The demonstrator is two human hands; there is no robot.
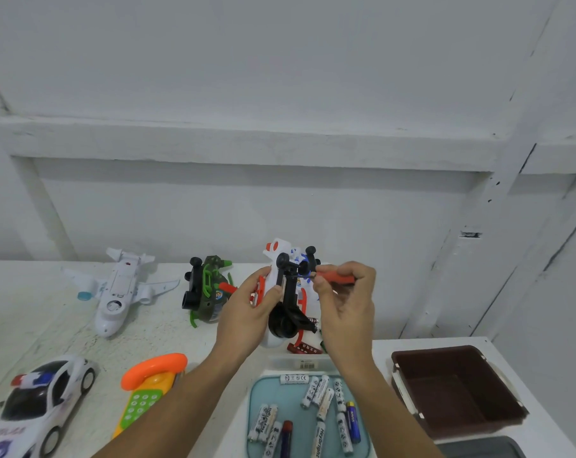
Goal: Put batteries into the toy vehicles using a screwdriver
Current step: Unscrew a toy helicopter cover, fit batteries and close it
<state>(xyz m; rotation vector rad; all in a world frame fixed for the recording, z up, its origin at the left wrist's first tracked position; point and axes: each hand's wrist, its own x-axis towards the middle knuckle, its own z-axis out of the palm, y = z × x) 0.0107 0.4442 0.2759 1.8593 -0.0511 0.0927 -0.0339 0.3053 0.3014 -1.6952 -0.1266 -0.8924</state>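
Note:
My left hand (247, 312) grips a white toy helicopter (288, 285) with red skids, held up above the table with its black underside and wheels facing me. My right hand (344, 302) pinches a screwdriver (337, 278) with a red handle; its thin shaft points left at the helicopter's black base. Several white AA batteries (319, 396) lie in a light blue tray (256, 401) below my hands. A few dark red batteries (304, 348) lie on the table under the helicopter.
On the white table (167, 332) lie a white toy plane (121, 289), a green toy helicopter (209, 289), a police car (38, 404) and an orange toy phone (147, 385). A brown bin (458, 388) stands at the right, a grey tray (484, 449) below it.

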